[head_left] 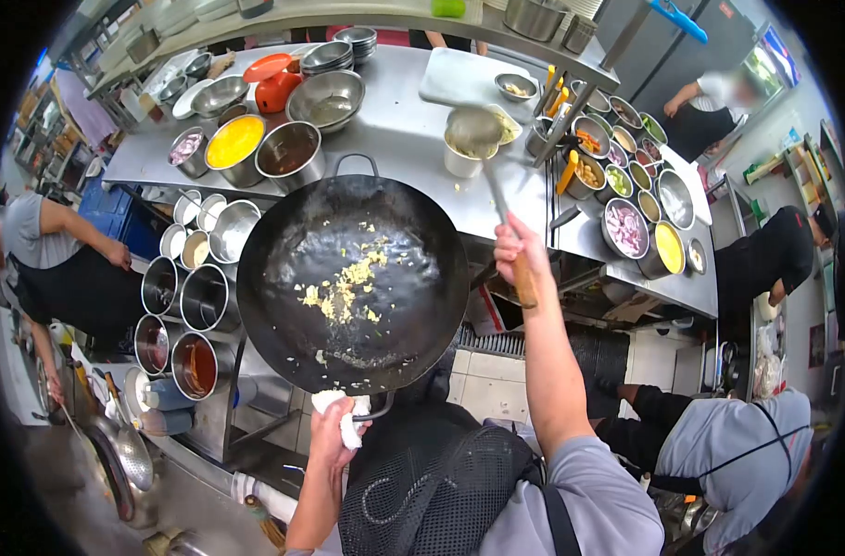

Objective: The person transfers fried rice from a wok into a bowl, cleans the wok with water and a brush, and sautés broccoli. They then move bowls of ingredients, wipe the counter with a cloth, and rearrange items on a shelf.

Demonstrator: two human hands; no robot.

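A large black wok (404, 250) is held up over the edge of the steel counter, with a small heap of yellow-white food bits (348, 283) inside. My left hand (334, 428) is closed on the wok's near handle through a white cloth (350, 434). My right hand (520, 248) grips the wooden handle of a long metal ladle (495, 185). The ladle's blurred bowl is over a white tub (463, 163) on the counter and hides part of its contents.
Metal pots with yellow (235, 142) and dark (289, 151) liquid stand behind the wok. Several ingredient bowls (625, 230) fill the right counter. Sauce pots (200, 366) stand at left. A white cutting board (460, 76) lies at the back. Co-workers stand on both sides.
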